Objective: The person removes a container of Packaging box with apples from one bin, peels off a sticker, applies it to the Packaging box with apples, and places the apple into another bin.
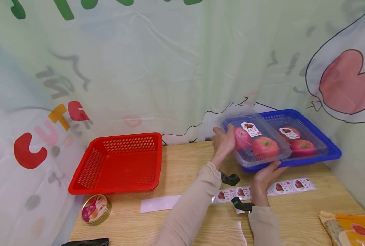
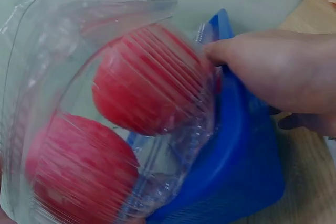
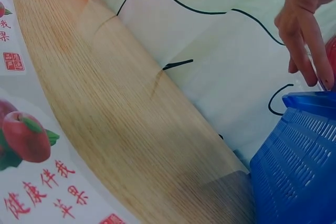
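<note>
A clear plastic clamshell box (image 1: 259,150) of apples, with a printed label on its lid, is tilted over the left part of a blue basket (image 1: 331,153). My left hand (image 1: 223,141) grips the box's left side. At its front right corner, the thumb of my right hand (image 1: 265,177) presses the edge while the fingers reach beneath. A second labelled apple box (image 1: 305,147) lies in the basket on the right. In the left wrist view two apples (image 2: 149,80) show through the plastic, beside the right hand (image 2: 286,69). The left hand (image 3: 304,30) appears above the basket in the right wrist view.
A red basket (image 1: 121,171) sits at the left on the wooden table. A strip of apple stickers (image 1: 288,187) runs under my forearms. Nearby are a round tin (image 1: 94,209), a black item (image 1: 88,242) and a yellow-orange package (image 1: 351,229). A printed curtain (image 1: 170,68) hangs behind.
</note>
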Demonstrator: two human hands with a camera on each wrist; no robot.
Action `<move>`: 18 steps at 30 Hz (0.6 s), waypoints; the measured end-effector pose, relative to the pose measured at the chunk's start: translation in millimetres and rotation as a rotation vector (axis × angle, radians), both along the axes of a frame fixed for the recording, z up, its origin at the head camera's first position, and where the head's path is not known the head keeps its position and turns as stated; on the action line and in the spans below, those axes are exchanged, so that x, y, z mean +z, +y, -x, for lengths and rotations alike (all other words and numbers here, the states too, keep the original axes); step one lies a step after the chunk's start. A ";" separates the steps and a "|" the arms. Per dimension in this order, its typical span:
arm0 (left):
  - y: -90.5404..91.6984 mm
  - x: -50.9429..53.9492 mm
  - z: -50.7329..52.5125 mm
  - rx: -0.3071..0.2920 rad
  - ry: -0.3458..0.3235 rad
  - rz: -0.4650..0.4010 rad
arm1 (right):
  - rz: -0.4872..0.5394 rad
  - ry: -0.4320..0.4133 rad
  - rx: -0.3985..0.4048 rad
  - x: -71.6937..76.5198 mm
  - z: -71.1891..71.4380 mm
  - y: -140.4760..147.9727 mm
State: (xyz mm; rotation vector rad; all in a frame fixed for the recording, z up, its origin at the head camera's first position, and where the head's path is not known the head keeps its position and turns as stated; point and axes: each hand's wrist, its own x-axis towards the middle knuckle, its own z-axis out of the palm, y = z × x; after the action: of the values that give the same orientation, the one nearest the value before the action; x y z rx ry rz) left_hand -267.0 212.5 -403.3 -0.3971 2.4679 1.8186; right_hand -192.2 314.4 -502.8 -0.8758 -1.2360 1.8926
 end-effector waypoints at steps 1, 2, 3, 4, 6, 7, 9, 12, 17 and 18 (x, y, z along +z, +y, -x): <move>1.0 1.7 1.3 -0.005 -0.007 0.017 | -0.006 0.003 -0.004 0.2 0.1 -0.7; 1.8 3.6 2.7 -0.014 -0.013 0.039 | -0.010 0.004 -0.006 0.8 -0.1 -1.5; 2.6 5.2 4.6 -0.024 -0.018 0.067 | -0.009 -0.001 -0.006 1.6 -0.5 -2.2; 3.7 6.5 6.7 -0.032 -0.019 0.097 | -0.005 -0.009 -0.004 2.9 -1.3 -2.4; 5.5 8.1 11.2 -0.053 -0.007 0.157 | 0.004 -0.022 0.001 3.8 -2.3 -1.8; 6.2 8.8 13.3 -0.066 -0.005 0.186 | 0.007 -0.024 0.002 4.3 -2.6 -1.7; 7.2 9.9 17.7 -0.087 0.001 0.237 | 0.013 -0.024 0.005 5.4 -3.2 -1.6; 8.7 10.2 24.0 -0.102 0.011 0.302 | 0.014 -0.008 0.006 6.3 -3.4 -1.7; 14.1 8.8 30.6 -0.121 0.031 0.385 | 0.012 0.012 0.009 6.0 -3.3 -2.6; 15.6 8.2 31.3 -0.127 0.040 0.401 | 0.010 0.016 0.008 5.9 -3.2 -2.8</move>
State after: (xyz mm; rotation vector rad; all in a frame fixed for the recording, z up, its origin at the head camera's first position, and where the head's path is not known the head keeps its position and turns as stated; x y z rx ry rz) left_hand -298.3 228.2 -395.1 -0.2123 2.8097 1.2945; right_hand -188.9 311.5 -496.9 -0.8610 -1.2233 1.9103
